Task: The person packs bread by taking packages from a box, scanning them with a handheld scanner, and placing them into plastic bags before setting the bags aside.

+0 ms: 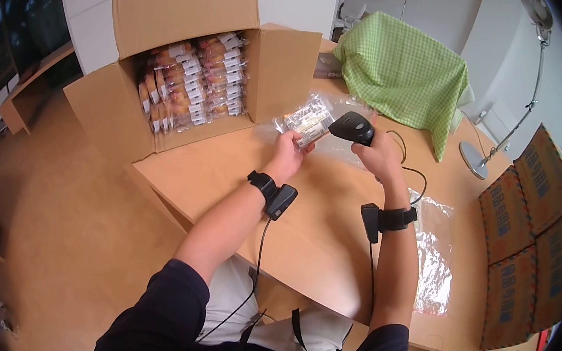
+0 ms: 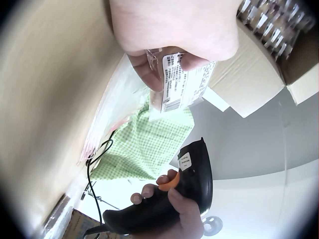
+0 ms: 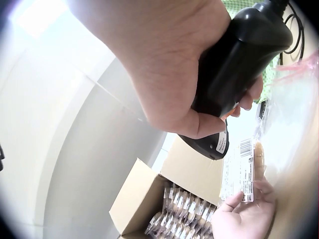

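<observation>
My left hand pinches a clear-wrapped snack pack between thumb and fingers, over the table. A white printed label with a barcode covers one face of the pack, and a tan piece of food shows beside it in the right wrist view. The right hand grips a black barcode scanner by its handle. Its head points toward the pack, a short gap away. In the left wrist view, the scanner shows an orange trigger with fingers close around it.
An open cardboard box holding rows of similar packs stands left of the hands. Clear plastic bags lie on the table. A green checked cloth, a desk lamp and printed cartons stand farther right. The scanner's cable trails behind.
</observation>
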Available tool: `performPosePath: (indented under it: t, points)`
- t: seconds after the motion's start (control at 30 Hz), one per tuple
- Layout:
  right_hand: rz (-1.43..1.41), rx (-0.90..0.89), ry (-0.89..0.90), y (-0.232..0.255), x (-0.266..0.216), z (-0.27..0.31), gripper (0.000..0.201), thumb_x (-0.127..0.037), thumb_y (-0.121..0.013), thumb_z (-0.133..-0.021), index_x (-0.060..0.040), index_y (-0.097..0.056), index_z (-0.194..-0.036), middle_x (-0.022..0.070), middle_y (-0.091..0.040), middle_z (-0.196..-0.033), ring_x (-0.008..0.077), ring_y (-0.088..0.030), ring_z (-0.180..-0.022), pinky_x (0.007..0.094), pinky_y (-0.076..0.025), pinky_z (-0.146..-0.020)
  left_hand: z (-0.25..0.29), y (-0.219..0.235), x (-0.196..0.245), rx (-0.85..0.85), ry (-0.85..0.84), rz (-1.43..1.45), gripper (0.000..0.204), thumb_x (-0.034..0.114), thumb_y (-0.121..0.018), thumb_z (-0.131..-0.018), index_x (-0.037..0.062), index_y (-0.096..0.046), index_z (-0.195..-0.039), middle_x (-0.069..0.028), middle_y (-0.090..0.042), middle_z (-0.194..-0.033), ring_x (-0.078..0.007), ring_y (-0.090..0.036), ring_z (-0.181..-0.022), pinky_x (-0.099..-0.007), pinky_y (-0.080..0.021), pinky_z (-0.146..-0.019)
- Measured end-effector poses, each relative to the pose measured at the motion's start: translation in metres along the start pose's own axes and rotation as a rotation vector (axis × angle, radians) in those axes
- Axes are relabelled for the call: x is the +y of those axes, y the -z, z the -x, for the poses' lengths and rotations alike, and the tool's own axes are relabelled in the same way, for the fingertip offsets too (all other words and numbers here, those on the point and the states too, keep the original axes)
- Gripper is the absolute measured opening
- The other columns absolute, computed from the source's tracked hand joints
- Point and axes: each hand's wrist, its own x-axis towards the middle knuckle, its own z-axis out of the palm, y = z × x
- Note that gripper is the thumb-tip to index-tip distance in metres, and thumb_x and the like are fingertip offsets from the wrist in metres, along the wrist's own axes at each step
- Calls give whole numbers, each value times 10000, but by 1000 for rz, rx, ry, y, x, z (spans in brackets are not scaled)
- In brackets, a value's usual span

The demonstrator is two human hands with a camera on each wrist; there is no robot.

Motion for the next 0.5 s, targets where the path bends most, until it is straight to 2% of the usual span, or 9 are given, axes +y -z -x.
performPosePath:
  t: [0.03, 0.1, 0.13, 0.2, 0.23, 0.33, 0.37, 0.43, 0.5]
  points:
    - [-2, 6, 4, -2, 4, -2, 303, -207, -668, -700, 37, -638, -878, 143, -600, -622, 292, -615, -578, 396, -491, -558, 0, 1, -1, 6, -4, 13, 375, 90, -457, -820, 8, -495, -1185, -121, -593, -1177, -257, -573, -1045, -382, -515, -821]
    - [-17, -24, 12, -3, 11, -7, 540, -113, -634, -711, 24, -553, -1227, 275, -656, -856, 434, -640, -857, 417, -504, -795, 1, 2, -2, 0, -16, 23, 377, 92, -455, -823, 1, -496, -1186, -127, -596, -1174, -263, -579, -1035, -384, -521, -811]
    - [-17, -13, 23, -8, 20, -10, 540, -113, -634, -711, 24, -553, -1227, 275, -656, -856, 434, -640, -857, 417, -504, -795, -5, 9, -6, 6, 1, 37, 381, 98, -456, -824, -4, -498, -1188, -132, -601, -1172, -270, -587, -1022, -384, -526, -795]
    - [-7, 160, 175, -28, 57, -24, 792, -119, -650, -742, -40, -331, -1463, 288, -652, -950, 441, -638, -908, 428, -504, -826, -11, 11, -6, -3, 1, 45, 384, 103, -457, -825, -8, -500, -1190, -138, -605, -1171, -276, -594, -1010, -385, -531, -779]
    - [75, 165, 209, -46, 97, -44, 964, -145, -663, -784, -99, -76, -1547, 296, -635, -1050, 454, -626, -953, 455, -505, -837, -10, 12, -7, -2, 7, 50, 385, 109, -459, -825, -11, -503, -1189, -141, -608, -1169, -278, -600, -999, -387, -534, -769]
    - [150, 186, 99, -41, 84, -26, 945, -118, -670, -791, -98, -100, -1545, 301, -591, -1170, 457, -607, -998, 475, -503, -841, -14, 15, -9, 24, -15, 39, 382, 127, -466, -825, -7, -518, -1179, -143, -616, -1162, -276, -607, -992, -389, -534, -747]
    - [142, 195, 116, -40, 79, -22, 945, -118, -670, -791, -98, -100, -1545, 301, -591, -1170, 457, -607, -998, 475, -503, -841, -16, 18, -11, 39, 0, 58, 381, 133, -468, -824, 2, -520, -1177, -139, -618, -1159, -272, -608, -990, -390, -531, -734]
    - [122, 126, 20, -40, 72, -16, 975, -78, -675, -784, -119, -74, -1550, 302, -544, -1251, 455, -589, -1039, 469, -510, -837, -18, 21, -12, 41, -4, 72, 379, 139, -471, -823, 11, -522, -1176, -136, -620, -1156, -267, -608, -987, -390, -529, -721]
    - [121, 146, 94, -47, 76, -14, 959, -65, -678, -775, -83, -98, -1538, 300, -498, -1310, 454, -579, -1059, 467, -513, -832, -17, 20, -12, 58, 30, 77, 366, 151, -477, -821, 29, -524, -1163, -129, -626, -1135, -258, -607, -973, -390, -523, -694]
